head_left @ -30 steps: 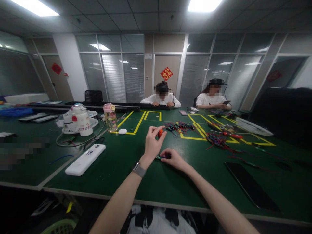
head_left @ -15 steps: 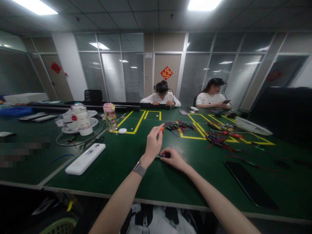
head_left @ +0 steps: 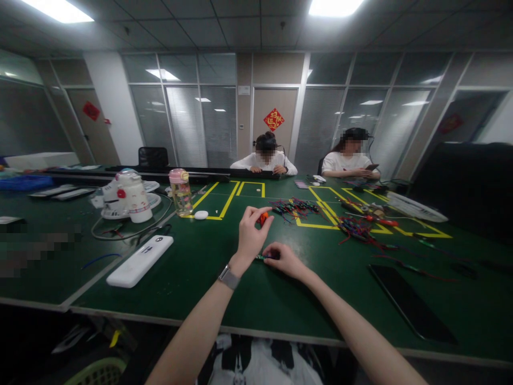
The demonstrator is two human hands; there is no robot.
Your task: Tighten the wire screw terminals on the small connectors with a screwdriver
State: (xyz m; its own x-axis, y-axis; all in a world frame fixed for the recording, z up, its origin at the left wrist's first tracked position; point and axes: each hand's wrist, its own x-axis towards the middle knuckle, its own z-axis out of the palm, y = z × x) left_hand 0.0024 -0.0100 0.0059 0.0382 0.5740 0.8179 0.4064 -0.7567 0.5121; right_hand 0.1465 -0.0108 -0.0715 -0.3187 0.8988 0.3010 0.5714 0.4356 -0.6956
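Note:
My left hand (head_left: 253, 233), with a watch on the wrist, is raised over the green table (head_left: 192, 299) and closed round a small orange object (head_left: 262, 218). Just below it and to the right, my right hand (head_left: 284, 259) rests low at the table, its fingers pinching a small green piece (head_left: 260, 257) with dark wires. Beyond the hands lies a pile of red, blue and black wires (head_left: 294, 209), and a second wire pile (head_left: 355, 228) is farther right.
A white power bank (head_left: 140, 262) lies at the left, a black phone (head_left: 411, 302) at the right. A pink-lidded bottle (head_left: 181, 193) and a white bottle (head_left: 137, 200) stand farther back. Two people sit across the table.
The fingers of my left hand have shifted round the orange object, and more of it shows between thumb and fingers. My right hand has hardly moved.

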